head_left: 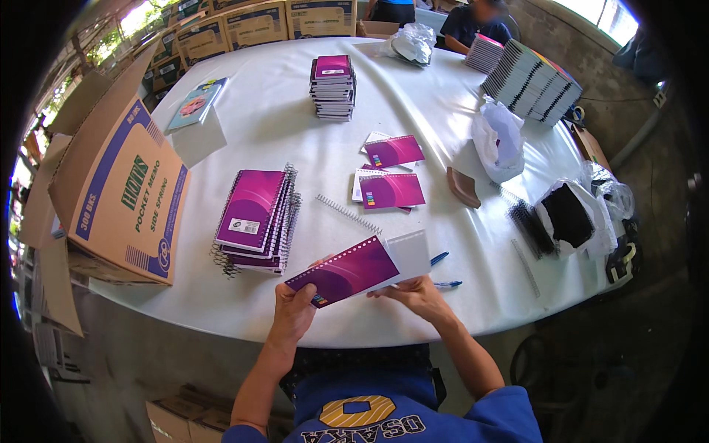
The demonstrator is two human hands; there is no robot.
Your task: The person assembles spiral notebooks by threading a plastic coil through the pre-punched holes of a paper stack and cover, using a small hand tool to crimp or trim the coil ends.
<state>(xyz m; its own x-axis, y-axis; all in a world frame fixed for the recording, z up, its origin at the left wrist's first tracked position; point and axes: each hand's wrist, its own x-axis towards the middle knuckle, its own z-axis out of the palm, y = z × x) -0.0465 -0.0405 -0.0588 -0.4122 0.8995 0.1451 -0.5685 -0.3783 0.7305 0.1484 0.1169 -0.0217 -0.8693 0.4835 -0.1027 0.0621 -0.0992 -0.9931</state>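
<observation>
My left hand [294, 304] grips a purple notebook cover [347, 272] with a row of punched holes along its upper edge, thumb on top. Behind its right end white sheets [409, 253] fan out, and my right hand [415, 297] pinches their lower edge. A loose wire spiral [348, 214] lies just beyond the cover. To the left stands a stack of spiral-bound purple notebooks [255, 210]. Farther off lie loose purple covers with white sheets, one nearer [391, 190] and one beyond it [395, 151]. Two blue pens [447, 284] lie partly hidden beside my right hand.
An open cardboard box [125, 184] stands at the left. Another purple notebook stack [332, 88] is at the back. A brown block [463, 187], a white plastic bag [501, 140], black spirals [530, 229] and tall notebook stacks [533, 83] occupy the right. A person [476, 26] sits across the table.
</observation>
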